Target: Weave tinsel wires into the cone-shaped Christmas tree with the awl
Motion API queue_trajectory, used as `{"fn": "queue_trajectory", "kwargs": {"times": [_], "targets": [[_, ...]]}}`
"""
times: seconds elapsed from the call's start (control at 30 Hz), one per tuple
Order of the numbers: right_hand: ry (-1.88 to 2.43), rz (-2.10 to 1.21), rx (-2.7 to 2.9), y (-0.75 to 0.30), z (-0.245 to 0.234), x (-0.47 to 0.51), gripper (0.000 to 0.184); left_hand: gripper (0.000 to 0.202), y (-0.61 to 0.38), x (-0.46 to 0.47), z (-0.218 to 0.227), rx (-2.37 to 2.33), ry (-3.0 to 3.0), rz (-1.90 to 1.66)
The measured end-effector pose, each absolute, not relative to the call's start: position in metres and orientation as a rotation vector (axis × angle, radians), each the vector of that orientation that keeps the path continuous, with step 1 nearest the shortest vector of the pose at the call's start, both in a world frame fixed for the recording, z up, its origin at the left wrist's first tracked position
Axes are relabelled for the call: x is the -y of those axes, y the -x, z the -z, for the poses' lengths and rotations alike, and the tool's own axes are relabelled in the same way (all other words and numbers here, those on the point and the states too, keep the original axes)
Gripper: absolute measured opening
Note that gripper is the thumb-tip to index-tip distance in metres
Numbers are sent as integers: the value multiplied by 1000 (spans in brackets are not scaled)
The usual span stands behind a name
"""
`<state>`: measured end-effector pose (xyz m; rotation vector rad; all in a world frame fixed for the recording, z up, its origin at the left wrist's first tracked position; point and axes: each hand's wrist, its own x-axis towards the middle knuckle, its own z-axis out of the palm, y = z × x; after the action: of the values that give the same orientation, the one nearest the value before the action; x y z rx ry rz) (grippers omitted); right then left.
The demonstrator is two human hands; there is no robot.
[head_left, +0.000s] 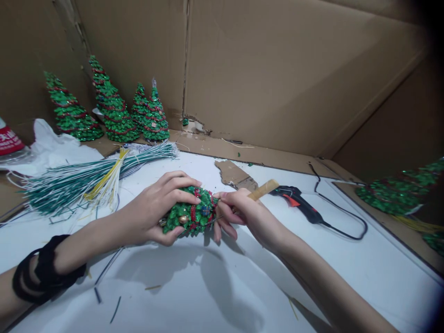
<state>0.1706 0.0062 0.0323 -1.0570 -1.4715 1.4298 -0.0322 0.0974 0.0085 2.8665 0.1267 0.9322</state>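
Note:
A small green Christmas tree with red garland and little ornaments lies tilted on its side above the white table. My left hand is wrapped round its left part, thumb below and fingers on top. My right hand pinches a slim tool with a flat tan handle, which sticks out behind the knuckles. Its front end points at the tree's right part, where my fingertips hide it. The fingertips are right beside the tree; whether they touch it I cannot tell.
A black glue gun with an orange trigger lies to the right, its cord curling back. Bundled green, white and yellow wires lie left. Several finished-looking trees stand behind. A torn cardboard piece and wire scraps lie about. Cardboard walls enclose the table.

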Motion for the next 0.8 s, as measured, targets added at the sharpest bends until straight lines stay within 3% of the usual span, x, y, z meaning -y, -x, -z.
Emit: {"fn": "queue_trajectory", "kwargs": {"times": [0.33,0.47,0.8], "targets": [[1232,-1432,1570,-168,-49,-6,41,43,32,-98,-6,-82,-2871,-946],[1362,-1206,1711,-158,-42,3,43,43,31,-101,-5,-99,-2822,-948],[1128,-1230,1477,-166,-28,7,51,41,32,-97,-11,-204,-2770,-893]]}}
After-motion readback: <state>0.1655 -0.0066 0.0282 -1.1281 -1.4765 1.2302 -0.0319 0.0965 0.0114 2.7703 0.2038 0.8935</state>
